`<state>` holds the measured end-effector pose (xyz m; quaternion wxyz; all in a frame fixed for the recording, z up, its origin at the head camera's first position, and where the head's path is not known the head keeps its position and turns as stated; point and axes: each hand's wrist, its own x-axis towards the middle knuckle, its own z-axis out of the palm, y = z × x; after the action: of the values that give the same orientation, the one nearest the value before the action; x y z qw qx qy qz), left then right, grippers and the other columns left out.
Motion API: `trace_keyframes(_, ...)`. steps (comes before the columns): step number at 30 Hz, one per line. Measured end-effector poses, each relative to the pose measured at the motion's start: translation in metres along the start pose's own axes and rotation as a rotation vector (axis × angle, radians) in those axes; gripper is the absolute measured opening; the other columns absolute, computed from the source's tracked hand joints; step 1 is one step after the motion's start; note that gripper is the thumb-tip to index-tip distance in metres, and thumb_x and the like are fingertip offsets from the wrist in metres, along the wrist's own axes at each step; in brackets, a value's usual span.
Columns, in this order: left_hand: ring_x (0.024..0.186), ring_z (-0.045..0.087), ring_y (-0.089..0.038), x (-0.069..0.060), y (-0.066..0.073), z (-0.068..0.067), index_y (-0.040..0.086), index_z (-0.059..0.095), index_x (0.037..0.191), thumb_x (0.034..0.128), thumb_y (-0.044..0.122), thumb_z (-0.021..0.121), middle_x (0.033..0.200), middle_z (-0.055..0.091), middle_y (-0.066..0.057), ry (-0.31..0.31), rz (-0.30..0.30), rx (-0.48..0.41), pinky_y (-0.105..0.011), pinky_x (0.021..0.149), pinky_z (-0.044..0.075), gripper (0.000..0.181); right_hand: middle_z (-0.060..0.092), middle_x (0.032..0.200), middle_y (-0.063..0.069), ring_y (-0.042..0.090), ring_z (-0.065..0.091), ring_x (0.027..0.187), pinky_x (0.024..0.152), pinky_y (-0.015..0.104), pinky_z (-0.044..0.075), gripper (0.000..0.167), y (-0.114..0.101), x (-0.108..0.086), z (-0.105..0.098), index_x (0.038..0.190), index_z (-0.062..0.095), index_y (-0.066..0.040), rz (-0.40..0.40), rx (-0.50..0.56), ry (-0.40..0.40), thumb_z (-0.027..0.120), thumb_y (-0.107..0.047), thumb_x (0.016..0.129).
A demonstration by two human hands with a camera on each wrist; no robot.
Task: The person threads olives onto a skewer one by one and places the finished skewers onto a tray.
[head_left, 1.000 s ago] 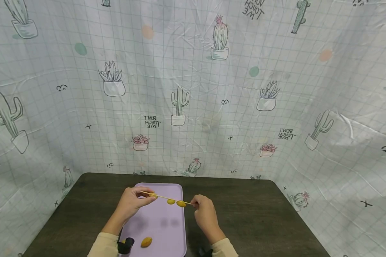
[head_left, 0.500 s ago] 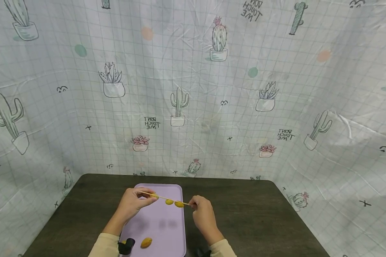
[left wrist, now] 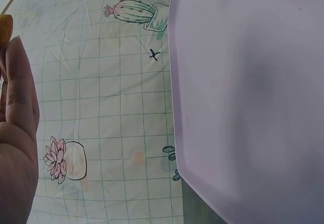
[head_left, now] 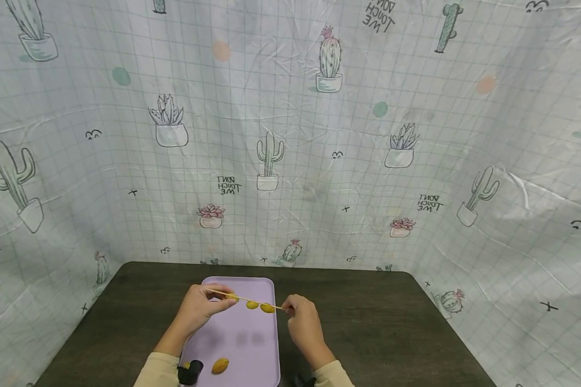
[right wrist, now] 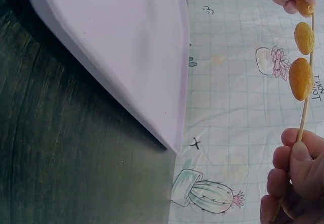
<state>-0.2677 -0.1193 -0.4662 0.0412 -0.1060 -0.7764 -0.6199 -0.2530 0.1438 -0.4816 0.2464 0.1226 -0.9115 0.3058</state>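
Note:
A thin wooden skewer (right wrist: 305, 115) spans the two hands above the tray, with three yellow-orange fruit pieces on it. The left hand (head_left: 198, 307) pinches the piece (head_left: 232, 296) at the left end between thumb and fingers. Nearer the right hand, a middle piece (right wrist: 304, 38) and a larger one (right wrist: 300, 79) hang on the stick without touching a hand. Thumb and curled fingers of the right hand (head_left: 303, 322) grip the skewer's right end. Below, another fruit (head_left: 220, 366) lies on the tray.
The lilac tray (head_left: 242, 344) rests on a dark wooden table (head_left: 382, 328). A bit of yellow (head_left: 186, 365) shows beside the black band at the left wrist. Behind the table hangs a curtain (head_left: 300, 134) with cactus prints.
The right hand and the skewer, with its middle and right pieces, have shifted slightly left. The left hand keeps its pinch and has hardly moved.

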Motion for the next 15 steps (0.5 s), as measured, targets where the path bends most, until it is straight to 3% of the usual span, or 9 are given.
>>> trace_keyframes(15, 0.089, 0.065, -0.019, 0.0009, 0.0009, 0.0057, 0.007, 0.080, 0.096, 0.0792, 0.018, 0.089, 0.090, 0.074, -0.001, 0.013, 0.000, -0.009, -0.032, 0.069, 0.053, 0.022, 0.063, 0.074, -0.005, 0.010, 0.058, 0.069, 0.061, 0.029, 0.052, 0.037, -0.0040, 0.0001, 0.0013, 0.074, 0.068, -0.014, -0.026, 0.002, 0.019, 0.070, 0.023, 0.075)
